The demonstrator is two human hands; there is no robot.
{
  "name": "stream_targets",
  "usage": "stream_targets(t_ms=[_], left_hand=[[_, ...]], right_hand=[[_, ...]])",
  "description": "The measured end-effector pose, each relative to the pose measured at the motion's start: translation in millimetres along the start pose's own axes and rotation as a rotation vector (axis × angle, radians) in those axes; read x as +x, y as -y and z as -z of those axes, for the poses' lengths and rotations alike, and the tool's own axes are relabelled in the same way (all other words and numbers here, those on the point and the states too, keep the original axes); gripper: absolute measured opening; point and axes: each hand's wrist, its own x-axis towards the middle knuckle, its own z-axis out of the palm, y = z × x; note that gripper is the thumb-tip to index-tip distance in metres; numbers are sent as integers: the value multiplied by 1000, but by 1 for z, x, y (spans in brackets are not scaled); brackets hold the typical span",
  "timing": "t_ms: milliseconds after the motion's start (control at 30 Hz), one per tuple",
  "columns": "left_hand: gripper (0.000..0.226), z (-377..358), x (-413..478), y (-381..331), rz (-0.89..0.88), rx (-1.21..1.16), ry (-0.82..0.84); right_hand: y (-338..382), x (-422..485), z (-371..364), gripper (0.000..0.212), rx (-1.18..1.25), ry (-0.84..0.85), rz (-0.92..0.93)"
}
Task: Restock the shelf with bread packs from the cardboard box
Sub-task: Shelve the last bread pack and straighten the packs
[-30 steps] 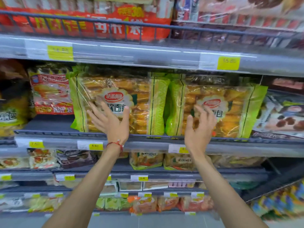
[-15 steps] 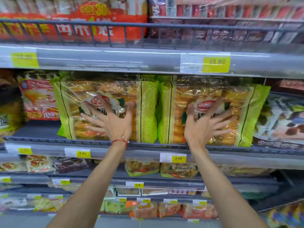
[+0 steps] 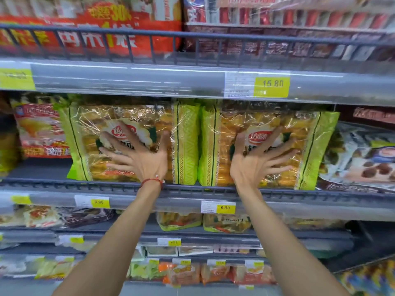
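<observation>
Two green-edged clear bread packs stand upright side by side on the grey shelf (image 3: 192, 192). My left hand (image 3: 141, 157), with a red string at the wrist, lies flat with fingers spread against the front of the left bread pack (image 3: 186, 144). Flat in the same way, my right hand (image 3: 254, 161) presses on the right bread pack (image 3: 310, 150). Neither hand grips anything. The cardboard box is out of view.
A red and yellow pack (image 3: 40, 133) stands left of the green packs and a dark chocolate-roll pack (image 3: 367, 159) to the right. The upper shelf edge (image 3: 149, 77) hangs close above the packs. Lower shelves hold more packs.
Both hands have moved forward from in front of the shelf onto the fronts of the two packs, fingers spreading wider. The view has come closer to the shelf.
</observation>
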Motion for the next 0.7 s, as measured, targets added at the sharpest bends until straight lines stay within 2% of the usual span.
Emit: stream_targets(t_ms=[200,300,400,500,600,700], left_hand=[[114,14,-11,12,-1,70,117],[105,24,-33,13,-39,47,120],[83,35,-71,12,-108,-88,75],[51,46,-115,19,-202,-246,104],[24,52,-154,38,-311,-310,229],[11,49,-185,65,-407,-293,369]], right_hand=[[-20,-7,23,91,2,158,74],[-37,-17,43,79,74,243,127],[-56,-43,64,53,248,254,182],[-80,-74,81,29,395,275,230],[-104,-103,93,19,430,318,258],[-131,-129,97,17,387,365,270]])
